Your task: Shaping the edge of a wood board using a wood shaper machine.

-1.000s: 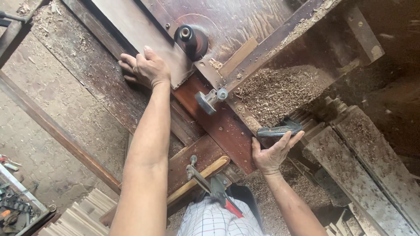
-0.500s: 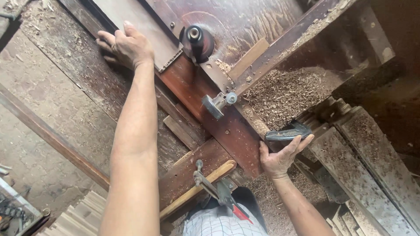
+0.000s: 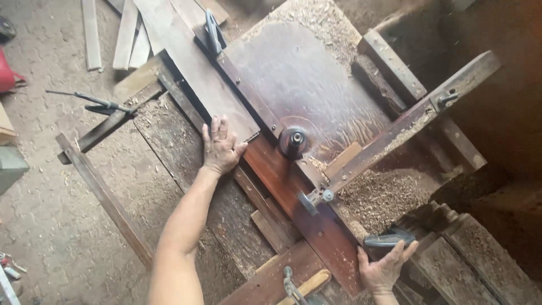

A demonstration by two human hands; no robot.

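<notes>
Wooden board (image 3: 195, 79) under left hand (image 3: 220, 148)

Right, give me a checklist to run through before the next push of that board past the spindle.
1. Left hand flat on the board, back from its near end: ok.
2. Left hand's fingers short of the cutter spindle: ok, though close beside it.
3. Right hand gripping the dark handle at the table's edge: ok.
4. Board edge snug against the reddish fence rail: cannot tell.
5. Sawdust piled beside the rail: not ok, heavy build-up.
6. Spindle turning or stopped: cannot tell.
</notes>
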